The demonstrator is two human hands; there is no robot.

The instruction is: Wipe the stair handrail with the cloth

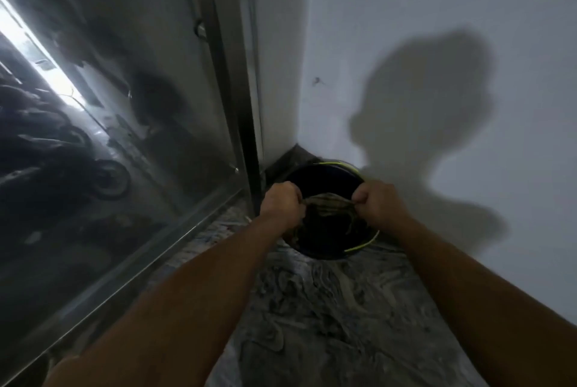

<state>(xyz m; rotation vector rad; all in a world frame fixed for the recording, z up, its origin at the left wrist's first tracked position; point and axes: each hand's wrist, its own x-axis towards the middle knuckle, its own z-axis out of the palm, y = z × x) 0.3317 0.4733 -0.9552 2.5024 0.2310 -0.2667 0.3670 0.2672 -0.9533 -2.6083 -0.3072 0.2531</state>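
Note:
A dark checked cloth [327,204] is stretched between my two hands over a dark bucket [324,174] with a thin yellow-green rim, standing on the floor in the corner. My left hand [282,202] grips the cloth's left end in a closed fist. At the cloth's right end, my right hand [376,202] is closed in the same way. The lower part of the cloth hangs down inside the bucket. No stair handrail is recognisable in this view.
A glass panel [93,136] in a metal frame [224,74] runs along the left and shows motorbikes beyond. A white wall [437,43] closes the right side and carries a person's shadow. The floor [327,308] is grey marbled stone.

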